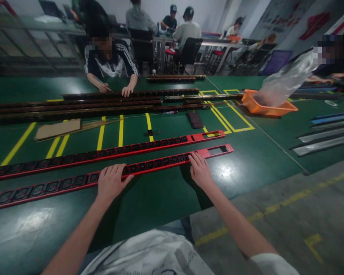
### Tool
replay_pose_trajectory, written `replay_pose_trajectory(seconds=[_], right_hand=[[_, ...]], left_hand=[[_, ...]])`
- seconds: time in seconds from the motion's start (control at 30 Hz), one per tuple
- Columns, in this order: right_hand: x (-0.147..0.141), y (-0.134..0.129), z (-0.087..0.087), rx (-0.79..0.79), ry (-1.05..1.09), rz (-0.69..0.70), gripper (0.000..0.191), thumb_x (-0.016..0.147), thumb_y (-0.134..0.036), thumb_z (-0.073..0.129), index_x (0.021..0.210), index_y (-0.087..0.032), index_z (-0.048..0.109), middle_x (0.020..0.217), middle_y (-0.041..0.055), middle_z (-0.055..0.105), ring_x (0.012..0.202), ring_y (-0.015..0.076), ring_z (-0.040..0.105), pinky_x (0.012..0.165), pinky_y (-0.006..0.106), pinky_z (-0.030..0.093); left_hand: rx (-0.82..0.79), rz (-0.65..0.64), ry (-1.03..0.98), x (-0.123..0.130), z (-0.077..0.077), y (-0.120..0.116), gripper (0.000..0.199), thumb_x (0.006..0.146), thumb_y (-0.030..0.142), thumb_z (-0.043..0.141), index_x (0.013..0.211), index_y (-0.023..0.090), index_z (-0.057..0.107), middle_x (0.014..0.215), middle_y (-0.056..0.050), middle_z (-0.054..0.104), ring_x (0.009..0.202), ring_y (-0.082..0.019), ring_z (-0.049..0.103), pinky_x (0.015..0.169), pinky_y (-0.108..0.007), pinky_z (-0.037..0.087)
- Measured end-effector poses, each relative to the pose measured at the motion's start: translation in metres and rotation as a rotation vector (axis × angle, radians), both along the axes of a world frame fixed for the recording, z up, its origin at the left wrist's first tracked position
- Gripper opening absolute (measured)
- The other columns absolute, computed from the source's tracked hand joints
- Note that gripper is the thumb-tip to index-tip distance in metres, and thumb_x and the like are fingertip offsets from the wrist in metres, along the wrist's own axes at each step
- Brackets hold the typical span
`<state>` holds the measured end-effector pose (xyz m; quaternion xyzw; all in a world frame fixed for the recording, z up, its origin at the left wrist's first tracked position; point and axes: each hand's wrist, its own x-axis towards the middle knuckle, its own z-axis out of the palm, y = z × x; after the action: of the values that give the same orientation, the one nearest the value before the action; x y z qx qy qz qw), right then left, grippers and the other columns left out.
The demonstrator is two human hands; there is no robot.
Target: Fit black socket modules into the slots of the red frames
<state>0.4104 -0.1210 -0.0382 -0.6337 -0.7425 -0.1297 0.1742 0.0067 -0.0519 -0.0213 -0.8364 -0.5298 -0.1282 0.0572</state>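
Two red strips on the green table (154,198), roughly parallel. Near red strip (157,164): long axis left-right, slanting up toward the right, cutout end pointing right, row of black inserts along it. Left hand (110,183) lies across it mid-length, fingers together, thumb spread; right hand (201,170) near the cutout end, fingers bent over it. Can't tell if either grips. Far red strip (110,152) lies just beyond, untouched.

The left hand (110,181) and right hand (200,168) both touch 1 long red bar (157,164) on a green table (160,194).
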Motion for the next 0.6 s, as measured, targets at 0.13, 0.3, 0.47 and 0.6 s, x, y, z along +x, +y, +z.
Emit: replay_pose_trajectory(seconds=[0.13, 0.3, 0.47, 0.6], right_hand=[[-0.0064, -0.0016, 0.0032, -0.017, 0.019, -0.005, 0.051, 0.095, -0.015, 0.046, 0.146, -0.010, 0.050, 0.157, 0.0125, 0.044, 0.145, 0.0258, 0.041, 0.122, 0.048, 0.032], [-0.0084, -0.0023, 0.0039, -0.070, 0.052, 0.033, 0.058, 0.095, -0.014, 0.043, 0.153, -0.011, 0.041, 0.158, 0.0124, 0.043, 0.147, 0.0233, 0.039, 0.124, 0.047, 0.030], [-0.0068, -0.0013, 0.0024, -0.072, 0.088, 0.029, 0.065, 0.094, -0.014, 0.045, 0.158, -0.016, 0.034, 0.158, 0.0100, 0.043, 0.146, 0.0231, 0.040, 0.124, 0.048, 0.030], [-0.0064, -0.0008, 0.0022, -0.056, 0.083, 0.021, 0.061, 0.094, -0.015, 0.045, 0.155, -0.015, 0.039, 0.156, 0.0098, 0.045, 0.144, 0.0236, 0.043, 0.123, 0.047, 0.032]], left_hand=[[0.051, 0.016, 0.038, 0.0004, 0.0001, -0.0004, 0.054, 0.095, 0.059, 0.049, 0.121, 0.014, 0.063, 0.116, -0.014, 0.070, 0.104, -0.031, 0.061, 0.093, -0.043, 0.040], [0.043, 0.015, 0.067, 0.0025, 0.0041, -0.0017, 0.052, 0.096, 0.057, 0.046, 0.121, 0.014, 0.062, 0.114, -0.015, 0.070, 0.104, -0.032, 0.061, 0.092, -0.043, 0.040], [0.045, 0.020, 0.058, 0.0014, 0.0006, -0.0008, 0.052, 0.096, 0.058, 0.045, 0.121, 0.016, 0.061, 0.114, -0.014, 0.070, 0.105, -0.031, 0.060, 0.093, -0.042, 0.039], [0.027, 0.023, 0.054, 0.0015, -0.0015, -0.0002, 0.054, 0.097, 0.059, 0.043, 0.121, 0.015, 0.060, 0.116, -0.014, 0.069, 0.107, -0.031, 0.060, 0.093, -0.043, 0.039]])
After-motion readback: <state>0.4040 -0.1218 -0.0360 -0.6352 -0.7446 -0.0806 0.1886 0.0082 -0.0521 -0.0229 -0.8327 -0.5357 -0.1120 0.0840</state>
